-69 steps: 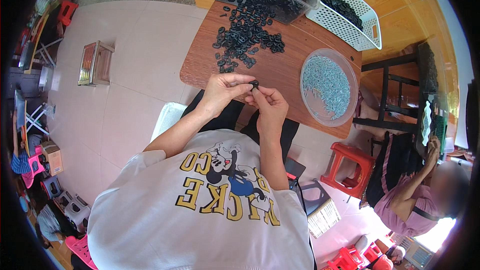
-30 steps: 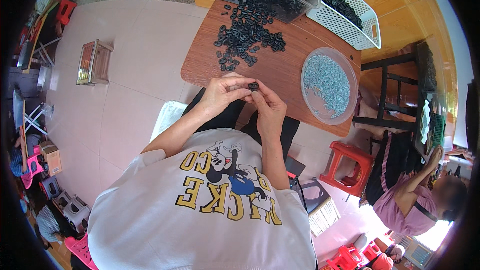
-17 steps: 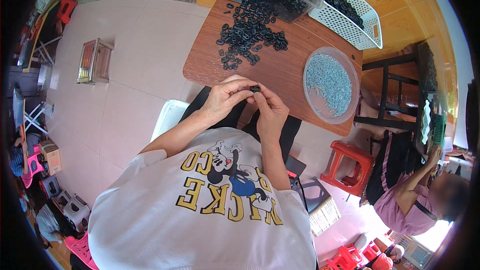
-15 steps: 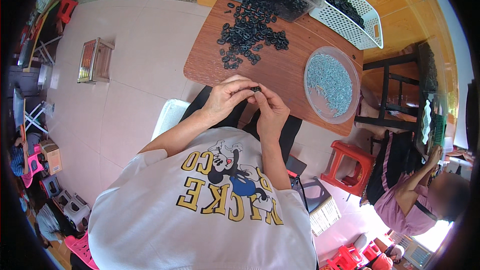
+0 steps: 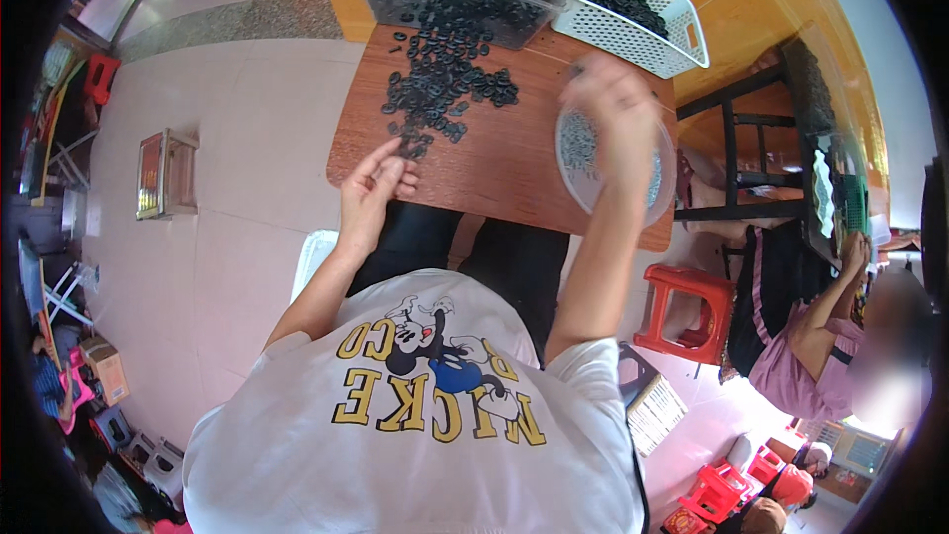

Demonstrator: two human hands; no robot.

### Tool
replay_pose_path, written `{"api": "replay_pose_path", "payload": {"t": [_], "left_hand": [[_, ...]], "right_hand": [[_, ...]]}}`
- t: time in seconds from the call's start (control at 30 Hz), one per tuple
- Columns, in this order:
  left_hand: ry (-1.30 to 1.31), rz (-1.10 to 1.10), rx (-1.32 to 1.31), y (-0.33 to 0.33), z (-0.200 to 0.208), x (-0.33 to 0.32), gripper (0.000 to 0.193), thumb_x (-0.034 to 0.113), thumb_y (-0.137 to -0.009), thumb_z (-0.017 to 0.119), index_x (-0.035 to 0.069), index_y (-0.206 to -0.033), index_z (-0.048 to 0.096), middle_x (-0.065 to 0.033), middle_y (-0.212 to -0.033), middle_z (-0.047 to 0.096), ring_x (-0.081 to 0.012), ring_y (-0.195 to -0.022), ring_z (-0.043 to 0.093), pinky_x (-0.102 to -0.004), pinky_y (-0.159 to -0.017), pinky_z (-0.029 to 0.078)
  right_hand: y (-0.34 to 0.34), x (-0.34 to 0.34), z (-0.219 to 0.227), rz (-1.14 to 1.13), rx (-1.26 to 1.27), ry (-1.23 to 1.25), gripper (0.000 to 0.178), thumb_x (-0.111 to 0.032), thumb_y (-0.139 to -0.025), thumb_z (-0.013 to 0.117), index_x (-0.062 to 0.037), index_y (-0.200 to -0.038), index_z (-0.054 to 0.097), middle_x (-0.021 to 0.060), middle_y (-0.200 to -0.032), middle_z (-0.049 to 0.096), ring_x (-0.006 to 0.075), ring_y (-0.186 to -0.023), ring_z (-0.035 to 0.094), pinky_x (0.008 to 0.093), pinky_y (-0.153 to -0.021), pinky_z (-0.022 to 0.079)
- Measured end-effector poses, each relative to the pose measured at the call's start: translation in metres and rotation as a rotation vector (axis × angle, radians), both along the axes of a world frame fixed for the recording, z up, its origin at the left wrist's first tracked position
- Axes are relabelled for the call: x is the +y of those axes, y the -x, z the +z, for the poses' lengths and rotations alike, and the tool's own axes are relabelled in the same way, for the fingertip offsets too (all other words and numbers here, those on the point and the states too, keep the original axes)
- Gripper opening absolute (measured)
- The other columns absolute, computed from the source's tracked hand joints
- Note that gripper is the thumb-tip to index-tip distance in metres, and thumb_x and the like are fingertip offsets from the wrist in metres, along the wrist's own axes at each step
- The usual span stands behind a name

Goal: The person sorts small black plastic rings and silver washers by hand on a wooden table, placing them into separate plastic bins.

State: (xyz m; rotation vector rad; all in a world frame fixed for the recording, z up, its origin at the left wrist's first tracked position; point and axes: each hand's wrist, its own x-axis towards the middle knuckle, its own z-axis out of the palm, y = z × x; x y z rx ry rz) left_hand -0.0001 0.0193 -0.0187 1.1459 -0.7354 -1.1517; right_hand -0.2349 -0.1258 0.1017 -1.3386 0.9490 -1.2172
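My left hand (image 5: 376,181) is at the near edge of a loose heap of small black oval parts with holes (image 5: 435,89) on the table. Its fingers are apart, the index fingertip by the nearest parts. My right hand (image 5: 618,104) is smeared by motion, above the far side of a round clear tub (image 5: 668,183) and close to the white perforated basket (image 5: 647,51). Something small and dark may be at its fingertips, too blurred to make out. Small silvery metal pieces (image 5: 578,146), like screws or pins, lie in the tub, partly hidden by my right arm.
A large clear bin (image 5: 465,15) of the black parts stands at the back of the brown table (image 5: 494,163); more fill the white basket. At right are a red stool (image 5: 682,311), a black frame (image 5: 736,163) and a seated person (image 5: 806,356). A small metal-legged stool (image 5: 168,175) stands left.
My hands have parted from around a small black part. The left moved left to the heap, the right moved right and away over the tub. The view has shifted.
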Motion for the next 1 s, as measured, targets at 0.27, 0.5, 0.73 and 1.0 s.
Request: {"api": "replay_pose_path", "payload": {"t": [0.27, 0.5, 0.73, 1.0], "left_hand": [[-0.177, 0.105, -0.513, -0.034, 0.001, -0.017, 0.015, 0.01, -0.086, 0.061, 0.0, -0.095, 0.067, -0.0041, -0.08, 0.061, -0.0085, -0.065, 0.055, -0.0229, -0.061, 0.047], [-0.099, 0.091, -0.904, -0.033, 0.011, -0.037, 0.016, 0.012, -0.082, 0.066, -0.001, -0.091, 0.068, -0.009, -0.08, 0.062, -0.0141, -0.067, 0.054, -0.0273, -0.064, 0.045], [-0.002, 0.133, -0.85, -0.03, 0.004, -0.03, 0.014, 0.01, -0.082, 0.065, -0.003, -0.089, 0.067, -0.0093, -0.077, 0.06, -0.0164, -0.071, 0.056, -0.0277, -0.067, 0.045], [0.005, 0.065, -0.807, -0.03, -0.006, -0.036, 0.015, 0.011, -0.083, 0.065, -0.002, -0.09, 0.068, -0.0077, -0.08, 0.06, -0.0152, -0.076, 0.057, -0.0266, -0.072, 0.045]], "right_hand": [[-0.034, 0.0, -0.031, -0.033, 0.083, 0.064, 0.041, -0.014, -0.086, 0.063, 0.0073, -0.119, 0.052, 0.0097, -0.092, 0.067, 0.0103, -0.075, 0.06, 0.024, -0.067, 0.047], [-0.104, 0.056, -0.113, 0.006, 0.569, 0.445, 0.015, -0.01, -0.081, 0.064, -0.0038, -0.094, 0.069, 0.0127, -0.083, 0.064, 0.0256, -0.069, 0.062, 0.0325, -0.064, 0.05], [-0.11, 0.053, -0.125, 0.029, 0.773, 0.442, 0.014, -0.009, -0.078, 0.062, -0.0025, -0.09, 0.067, 0.0165, -0.088, 0.059, 0.0339, -0.081, 0.061, 0.0409, -0.07, 0.05], [-0.091, 0.059, -0.122, 0.022, 0.86, 0.413, 0.011, -0.007, -0.078, 0.061, 0.002, -0.084, 0.059, 0.0194, -0.092, 0.054, 0.0358, -0.088, 0.059, 0.0414, -0.074, 0.049]]}}
